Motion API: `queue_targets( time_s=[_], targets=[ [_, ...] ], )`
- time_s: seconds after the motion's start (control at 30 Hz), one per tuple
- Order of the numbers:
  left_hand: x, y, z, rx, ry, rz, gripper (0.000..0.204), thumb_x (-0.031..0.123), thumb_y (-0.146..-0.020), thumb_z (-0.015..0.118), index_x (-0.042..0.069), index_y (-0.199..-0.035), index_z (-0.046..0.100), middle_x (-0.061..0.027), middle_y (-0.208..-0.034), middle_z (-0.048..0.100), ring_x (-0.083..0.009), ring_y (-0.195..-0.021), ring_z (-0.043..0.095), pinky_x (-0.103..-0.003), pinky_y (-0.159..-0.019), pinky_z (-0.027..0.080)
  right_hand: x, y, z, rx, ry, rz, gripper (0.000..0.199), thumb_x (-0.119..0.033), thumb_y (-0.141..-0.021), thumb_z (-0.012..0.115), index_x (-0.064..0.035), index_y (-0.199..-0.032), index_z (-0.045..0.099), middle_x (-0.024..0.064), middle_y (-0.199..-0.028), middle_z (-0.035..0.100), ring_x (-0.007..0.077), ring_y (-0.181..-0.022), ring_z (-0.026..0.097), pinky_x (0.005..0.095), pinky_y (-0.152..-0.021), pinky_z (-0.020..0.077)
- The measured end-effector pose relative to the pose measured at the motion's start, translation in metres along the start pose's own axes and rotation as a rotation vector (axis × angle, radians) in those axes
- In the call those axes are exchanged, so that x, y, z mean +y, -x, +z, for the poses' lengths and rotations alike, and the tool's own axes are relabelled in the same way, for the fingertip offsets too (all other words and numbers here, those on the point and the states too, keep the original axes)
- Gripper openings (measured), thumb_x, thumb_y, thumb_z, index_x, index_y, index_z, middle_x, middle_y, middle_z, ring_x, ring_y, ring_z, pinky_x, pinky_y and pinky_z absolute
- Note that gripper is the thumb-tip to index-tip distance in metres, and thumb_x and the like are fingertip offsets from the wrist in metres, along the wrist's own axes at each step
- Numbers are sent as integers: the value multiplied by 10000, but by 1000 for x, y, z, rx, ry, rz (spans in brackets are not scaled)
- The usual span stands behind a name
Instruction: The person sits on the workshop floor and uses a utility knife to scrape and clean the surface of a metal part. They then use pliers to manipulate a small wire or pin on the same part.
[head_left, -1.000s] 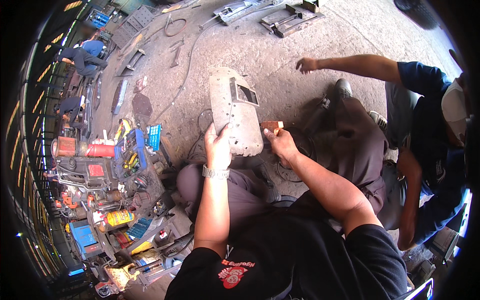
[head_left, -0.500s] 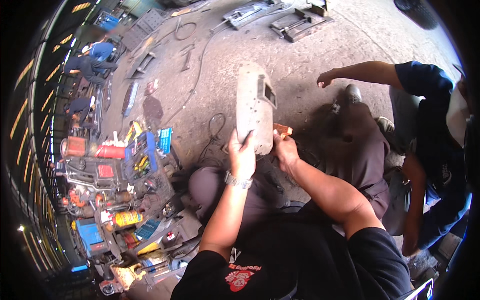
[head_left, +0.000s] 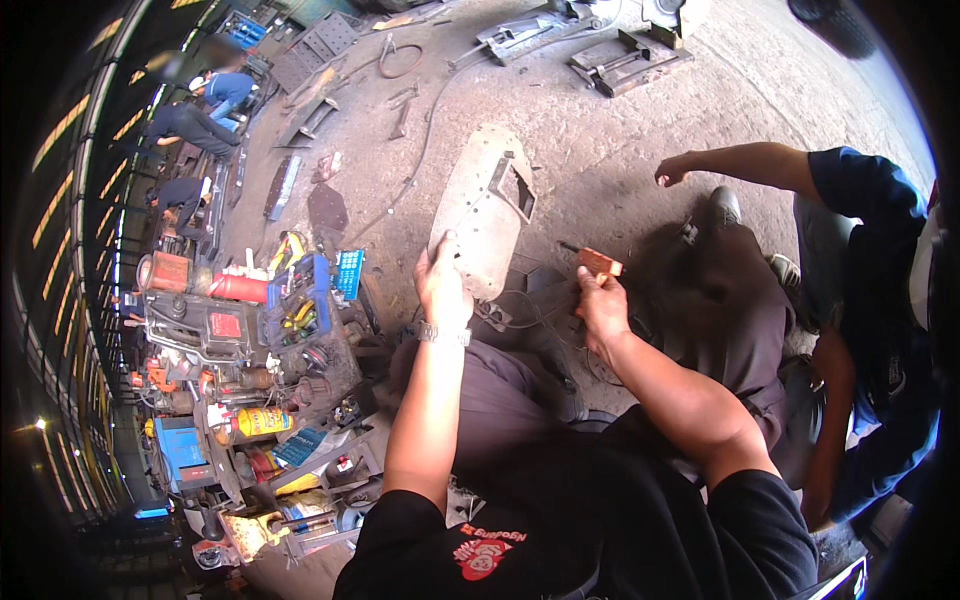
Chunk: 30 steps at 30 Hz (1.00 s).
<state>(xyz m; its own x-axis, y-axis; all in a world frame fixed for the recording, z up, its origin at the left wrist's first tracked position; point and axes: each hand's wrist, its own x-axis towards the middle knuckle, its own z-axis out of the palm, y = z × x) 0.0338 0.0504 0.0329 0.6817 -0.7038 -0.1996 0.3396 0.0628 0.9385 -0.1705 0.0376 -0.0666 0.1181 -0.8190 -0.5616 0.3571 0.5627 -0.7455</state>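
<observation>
Head view, looking down at a grey concrete floor (head_left: 620, 140) that fills the far half of the scene. One welding shield (head_left: 482, 210), a pale grey curved plate with a dark rectangular window near its far right edge, stands tilted above the floor just left of centre. The left hand (head_left: 443, 285) grasps its near edge, fingers wrapped over the rim, so the shield rises away from the hand toward the far side. The right hand (head_left: 603, 305) is clenched around one welding holder (head_left: 598, 262) with an orange-brown head, which sticks out just beyond the knuckles, to the right of the shield and apart from it. A wristwatch (head_left: 443, 334) sits on the left wrist. A second person in a blue shirt (head_left: 870, 260) crouches at the right, one arm stretched toward the far left with the hand (head_left: 672, 168) half curled over the floor; whether it holds anything cannot be told. Three more people (head_left: 195, 120) in blue bend over work at the far left. Near left, a crowded cart (head_left: 250, 350) carries one red cylinder (head_left: 238, 288), one blue perforated rectangular box (head_left: 347, 272), a red square panel (head_left: 224, 325) and a yellow can with a label band (head_left: 262, 420). Two flat metal frames (head_left: 625, 55) lie on the far floor.
</observation>
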Motion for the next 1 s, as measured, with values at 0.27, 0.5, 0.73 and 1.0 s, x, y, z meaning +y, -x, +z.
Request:
queue_targets(
  time_s=[0.27,0.5,0.73,1.0],
  targets=[
    [19,-45,-14,-8,-337,213,88,113,-961,709,26,-972,715,42,-821,670,-41,-676,564,-230,-601,435,-83,42,3,-242,191,-331,209,-218,-1017,649,-45,-1133,627,-42,-830,589,43,-705,500,258,-604,421],
    [10,-60,-16,-131,-453,234,82,85,-944,727,20,-990,704,46,-818,649,-36,-681,533,-226,-604,415,-130,33,14,-381,449,-538,332,-190,-1012,650,-38,-1305,612,34,-900,694,69,-831,589,280,-787,518],
    [-3,-58,-11,-109,-441,111,69,63,-945,718,11,-961,675,34,-803,641,-47,-674,531,-236,-599,416,-112,20,20,-367,491,-585,309,-166,-996,659,-86,-1294,645,43,-756,673,80,-708,578,303,-711,525],
    [-10,-55,-5,-207,-532,148,91,68,-946,710,6,-900,661,31,-783,636,-51,-660,515,-246,-593,410,-115,24,24,-382,652,-631,313,-167,-982,670,-106,-1286,627,93,-689,637,185,-644,652,361,-669,541]
  ],
)
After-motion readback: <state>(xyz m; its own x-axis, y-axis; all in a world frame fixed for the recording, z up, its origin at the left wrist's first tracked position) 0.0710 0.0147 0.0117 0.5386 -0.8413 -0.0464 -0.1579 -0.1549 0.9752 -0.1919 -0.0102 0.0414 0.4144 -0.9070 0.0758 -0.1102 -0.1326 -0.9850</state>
